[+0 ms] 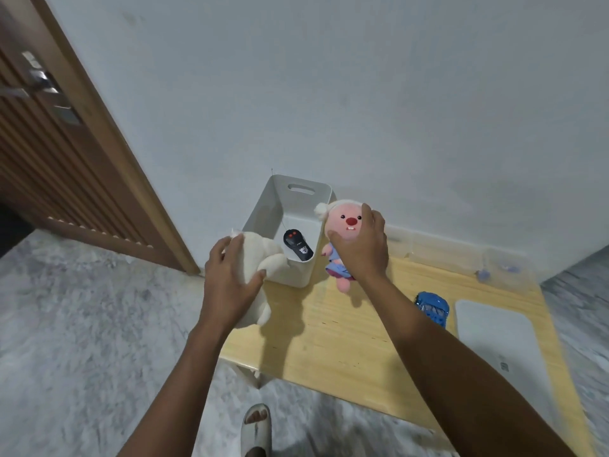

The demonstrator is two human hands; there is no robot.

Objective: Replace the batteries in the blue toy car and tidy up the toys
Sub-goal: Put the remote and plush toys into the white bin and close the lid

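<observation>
Both forearms bare up to frame edge, no sleeves in view. Left hand (pixel 230 278) and right hand (pixel 361 252): no gloves, no rings, no watch or wristband visible. One foot at bottom edge in pale cream open-toe slide sandal (pixel 256 430), single wide strap across top, toes exposed. Rest of body out of frame.

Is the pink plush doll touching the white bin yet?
Cannot tell. In the head view the pink plush doll overlaps the white bin rim; no contact or gap shows plainly.
</observation>
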